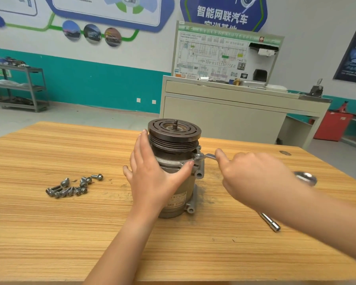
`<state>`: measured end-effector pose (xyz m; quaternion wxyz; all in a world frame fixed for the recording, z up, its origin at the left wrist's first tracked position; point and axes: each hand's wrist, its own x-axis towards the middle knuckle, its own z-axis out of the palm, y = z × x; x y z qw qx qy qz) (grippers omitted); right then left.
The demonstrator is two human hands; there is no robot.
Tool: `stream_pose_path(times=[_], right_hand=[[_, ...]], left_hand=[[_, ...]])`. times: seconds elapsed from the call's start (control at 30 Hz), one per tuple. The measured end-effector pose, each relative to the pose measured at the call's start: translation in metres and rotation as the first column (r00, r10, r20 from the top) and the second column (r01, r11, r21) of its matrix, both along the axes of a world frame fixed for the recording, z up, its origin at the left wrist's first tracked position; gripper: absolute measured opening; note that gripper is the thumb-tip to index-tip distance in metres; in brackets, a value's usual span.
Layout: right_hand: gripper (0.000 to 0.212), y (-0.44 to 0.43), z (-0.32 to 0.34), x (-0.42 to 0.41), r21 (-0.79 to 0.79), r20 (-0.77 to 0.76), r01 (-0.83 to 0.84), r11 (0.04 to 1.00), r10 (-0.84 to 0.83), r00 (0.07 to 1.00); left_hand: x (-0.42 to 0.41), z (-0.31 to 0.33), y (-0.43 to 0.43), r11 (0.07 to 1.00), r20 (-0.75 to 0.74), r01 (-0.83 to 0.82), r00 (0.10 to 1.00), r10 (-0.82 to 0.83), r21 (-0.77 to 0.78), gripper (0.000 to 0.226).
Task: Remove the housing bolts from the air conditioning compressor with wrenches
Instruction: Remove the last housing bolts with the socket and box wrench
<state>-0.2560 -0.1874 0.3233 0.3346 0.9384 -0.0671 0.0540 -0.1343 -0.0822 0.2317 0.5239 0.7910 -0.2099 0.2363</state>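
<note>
The air conditioning compressor (178,159) stands upright on the wooden table (70,233), its dark grooved pulley on top. My left hand (152,177) lies flat against its near left side, fingers straight, thumb reaching across the housing flange. A silver wrench (205,156) sits on a bolt at the flange's right side. My right hand (255,177) grips the wrench handle, index finger stretched along it. The wrench's far end (305,177) sticks out past the hand. Most of the handle is hidden under my fingers.
Several removed bolts (74,187) lie in a loose pile on the table to the left. A socket extension bar (270,222) lies on the table under my right forearm. Behind the table stand a beige cabinet (224,114) with a wiring display board and a grey shelf cart (19,87).
</note>
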Motion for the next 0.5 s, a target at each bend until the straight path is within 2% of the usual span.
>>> stream_pose_path(times=[0.23, 0.37, 0.5], right_hand=[[0.051, -0.082, 0.017, 0.032, 0.030, -0.029, -0.239, 0.971, 0.240, 0.970], [0.036, -0.087, -0.008, 0.063, 0.133, 0.142, -0.325, 0.936, 0.306, 0.941], [0.022, -0.080, -0.018, 0.080, 0.167, 0.358, -0.506, 0.846, 0.426, 0.831]], left_hand=[[0.000, -0.003, -0.002, 0.999, 0.062, -0.022, 0.998, 0.024, -0.037, 0.111], [-0.002, -0.002, -0.004, 0.998, 0.063, -0.031, 0.997, 0.035, -0.063, 0.108], [-0.002, -0.001, -0.004, 0.998, 0.060, -0.010, 0.998, 0.014, -0.060, 0.109]])
